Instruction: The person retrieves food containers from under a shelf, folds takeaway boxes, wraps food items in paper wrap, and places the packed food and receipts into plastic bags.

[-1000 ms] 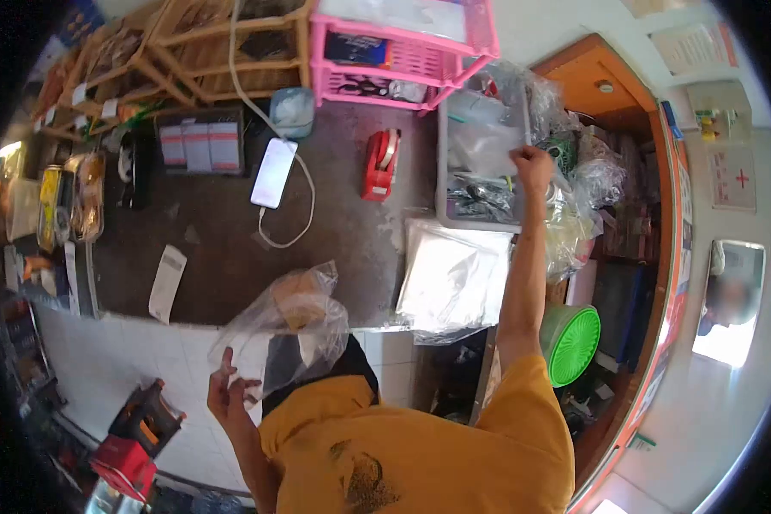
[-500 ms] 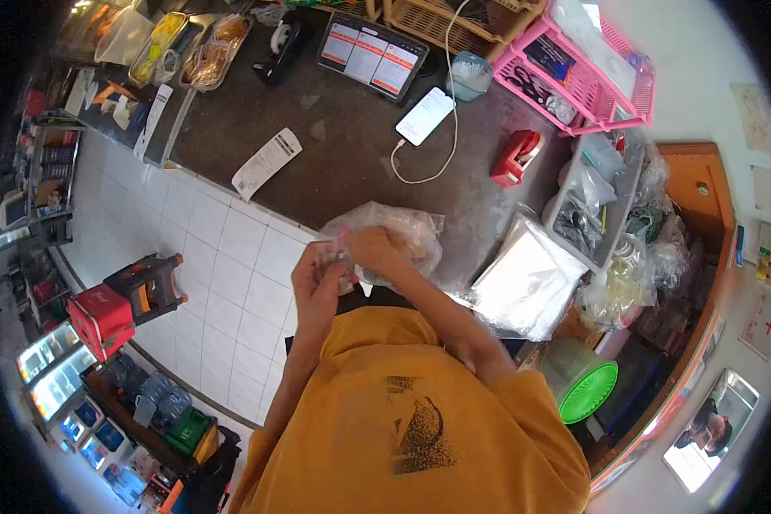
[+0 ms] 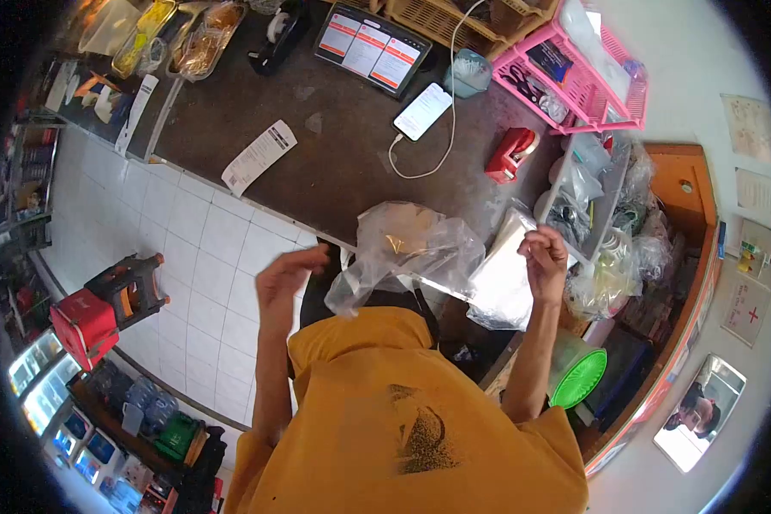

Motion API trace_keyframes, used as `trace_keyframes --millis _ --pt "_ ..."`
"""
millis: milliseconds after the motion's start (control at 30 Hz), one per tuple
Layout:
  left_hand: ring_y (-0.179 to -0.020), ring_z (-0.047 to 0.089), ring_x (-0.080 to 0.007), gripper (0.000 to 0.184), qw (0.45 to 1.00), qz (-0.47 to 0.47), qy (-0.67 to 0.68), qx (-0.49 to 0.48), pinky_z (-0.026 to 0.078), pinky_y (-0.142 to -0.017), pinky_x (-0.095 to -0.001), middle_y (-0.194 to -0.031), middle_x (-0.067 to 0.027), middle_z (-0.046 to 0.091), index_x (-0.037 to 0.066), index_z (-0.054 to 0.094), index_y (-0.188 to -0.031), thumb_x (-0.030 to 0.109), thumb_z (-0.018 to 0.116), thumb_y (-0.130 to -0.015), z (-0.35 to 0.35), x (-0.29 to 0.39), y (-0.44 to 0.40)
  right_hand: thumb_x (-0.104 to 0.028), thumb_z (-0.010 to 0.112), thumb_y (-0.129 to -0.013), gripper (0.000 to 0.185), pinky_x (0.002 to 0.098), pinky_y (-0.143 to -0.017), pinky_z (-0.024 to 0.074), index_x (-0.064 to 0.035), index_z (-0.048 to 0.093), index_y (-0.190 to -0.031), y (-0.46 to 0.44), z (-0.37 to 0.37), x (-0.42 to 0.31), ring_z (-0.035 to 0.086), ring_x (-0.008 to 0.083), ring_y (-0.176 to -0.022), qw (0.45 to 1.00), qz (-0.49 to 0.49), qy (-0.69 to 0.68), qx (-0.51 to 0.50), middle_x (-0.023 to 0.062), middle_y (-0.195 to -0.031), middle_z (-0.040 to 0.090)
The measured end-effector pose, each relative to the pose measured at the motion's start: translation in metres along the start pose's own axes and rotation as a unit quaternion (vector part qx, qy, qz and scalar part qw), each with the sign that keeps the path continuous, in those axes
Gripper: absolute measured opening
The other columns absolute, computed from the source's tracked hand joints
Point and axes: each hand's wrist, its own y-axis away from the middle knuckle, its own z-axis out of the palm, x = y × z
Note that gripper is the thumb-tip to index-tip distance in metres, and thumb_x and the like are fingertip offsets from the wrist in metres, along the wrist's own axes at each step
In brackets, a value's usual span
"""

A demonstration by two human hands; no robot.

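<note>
A clear plastic bag (image 3: 407,248) lies over the counter's front edge, with something brownish inside it. Left of the bag and apart from it, my left hand (image 3: 289,278) is raised with its fingers loosely spread, nothing seen in them. My right hand (image 3: 546,257) hovers by the stack of clear plastic bags (image 3: 504,278), its fingers curled together; whether anything small is between them cannot be made out. Close to that hand stands the grey bin (image 3: 608,206) of plastic items.
On the dark counter (image 3: 343,171) are a receipt (image 3: 259,158), a phone (image 3: 424,111) with its cable, a tablet (image 3: 373,50) and a red tape dispenser (image 3: 512,155). A pink rack (image 3: 582,73) stands behind. A green-lidded container (image 3: 581,377) is at the right.
Both hands were together at the bag half a second ago; now they are apart, the left moved left and the right moved right toward the stack. The bag is spread wider.
</note>
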Motion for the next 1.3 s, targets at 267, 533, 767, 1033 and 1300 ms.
trace_keyframes --millis 267,533,767,1033,1300 --pt "-0.142 0.036 -0.0343 0.085 0.783 0.211 -0.540 -0.227 0.029 -0.116 -0.0450 -0.153 -0.0151 0.040 0.006 0.038 -0.148 0.028 0.077 -0.076 0.038 -0.128 -0.105 -0.028 0.086 -0.067 0.096 0.0496 -0.109 0.0386 -0.0046 0.037 -0.146 0.002 0.045 0.157 0.046 0.0415 -0.130 0.812 -0.162 0.542 -0.145 0.0228 -0.138 0.050" --pt "-0.125 0.052 -0.0315 0.045 0.873 0.129 -0.361 -0.302 0.038 -0.111 -0.0431 -0.129 -0.0124 0.060 0.008 0.066 -0.119 0.035 0.070 -0.083 0.047 -0.256 -0.131 -0.013 0.080 -0.075 0.064 0.0442 -0.100 0.0464 0.0035 0.051 -0.130 -0.022 0.038 0.168 0.056 0.0283 -0.119 0.954 -0.011 0.293 -0.066 0.0144 -0.128 0.058" --pt "-0.105 0.051 -0.0262 0.038 0.868 0.115 -0.379 -0.301 0.038 -0.094 -0.0389 -0.111 -0.0079 0.058 0.009 0.064 -0.115 0.035 0.066 -0.087 0.062 -0.268 -0.093 -0.024 0.079 -0.081 0.049 0.0477 -0.104 0.0447 0.0001 0.063 -0.120 0.022 0.147 0.094 0.059 0.0354 -0.117 0.837 -0.048 0.514 -0.182 0.0199 -0.120 0.063" --pt "-0.082 0.048 -0.0183 0.033 0.964 -0.101 -0.110 -0.222 0.036 -0.074 -0.0322 -0.091 -0.0026 0.054 0.009 0.060 -0.112 0.034 0.061 -0.092 0.061 -0.175 -0.045 -0.054 0.039 -0.102 0.062 0.0447 -0.081 0.0569 -0.0060 0.047 -0.141 0.037 0.052 0.106 0.068 0.0276 -0.096 0.873 0.437 -0.219 0.008 0.0164 -0.112 0.068" --pt "-0.058 0.046 -0.0104 0.028 0.972 -0.148 0.177 -0.054 0.034 -0.054 -0.0255 -0.071 0.0028 0.049 0.009 0.056 -0.110 0.033 0.056 -0.096 0.077 0.017 -0.045 -0.042 0.084 -0.074 0.082 0.0383 -0.103 0.0433 -0.0068 0.048 -0.139 0.010 0.165 0.069 0.056 0.0302 -0.119 0.963 0.142 -0.083 -0.215 0.0187 -0.131 0.054"
